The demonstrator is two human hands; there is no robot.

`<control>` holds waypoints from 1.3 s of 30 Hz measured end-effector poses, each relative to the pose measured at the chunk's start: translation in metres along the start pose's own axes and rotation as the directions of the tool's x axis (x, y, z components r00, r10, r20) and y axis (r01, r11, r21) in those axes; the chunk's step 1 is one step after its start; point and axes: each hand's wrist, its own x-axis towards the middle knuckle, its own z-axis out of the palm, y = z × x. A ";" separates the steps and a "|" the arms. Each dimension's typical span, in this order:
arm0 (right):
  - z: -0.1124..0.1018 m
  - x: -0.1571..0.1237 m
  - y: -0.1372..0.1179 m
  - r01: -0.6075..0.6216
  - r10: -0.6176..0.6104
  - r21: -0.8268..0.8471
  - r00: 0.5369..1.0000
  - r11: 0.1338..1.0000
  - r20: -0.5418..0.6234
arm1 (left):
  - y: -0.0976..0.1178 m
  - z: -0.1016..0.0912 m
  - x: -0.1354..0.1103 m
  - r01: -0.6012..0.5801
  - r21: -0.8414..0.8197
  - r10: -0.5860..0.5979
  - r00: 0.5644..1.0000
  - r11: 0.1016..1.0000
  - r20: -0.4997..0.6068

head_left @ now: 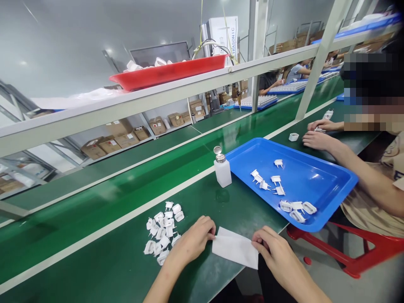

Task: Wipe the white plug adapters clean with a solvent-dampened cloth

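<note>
Between my two hands a folded white cloth (235,249) lies stretched at the front edge of the green bench. My left hand (197,236) pinches its left end, fingers closed. At its right end, my right hand (268,245) grips the edge between thumb and fingers. A heap of small white plug parts (162,231), some with pins, sits just left of my left hand. Behind the cloth stands a white square bottle (223,171) with its metal cap tipped up. To the right, a blue tray (328,176) holds several white plug pieces (279,190).
A co-worker's hands (320,134) handle a white piece beyond the tray, near a loose white shell (293,137). A red stool (356,248) stands under the tray's overhanging corner. Above the green conveyor belt (104,206), a shelf carries a red tray (170,72).
</note>
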 end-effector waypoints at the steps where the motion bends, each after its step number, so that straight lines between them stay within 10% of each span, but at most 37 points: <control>1: 0.000 -0.001 0.002 0.007 -0.007 0.002 1.000 1.000 -0.005 | 0.001 0.000 0.000 -0.013 -0.005 0.013 1.000 1.000 -0.005; 22: -0.004 0.008 -0.032 0.105 -0.095 -0.073 0.987 0.992 0.132 | 0.006 0.005 0.012 -0.126 -0.118 0.128 0.992 0.985 0.003; 39: -0.008 0.001 -0.021 -0.133 0.139 -0.057 0.983 0.989 0.118 | 0.010 0.018 0.022 -0.006 0.031 0.007 1.000 0.999 -0.013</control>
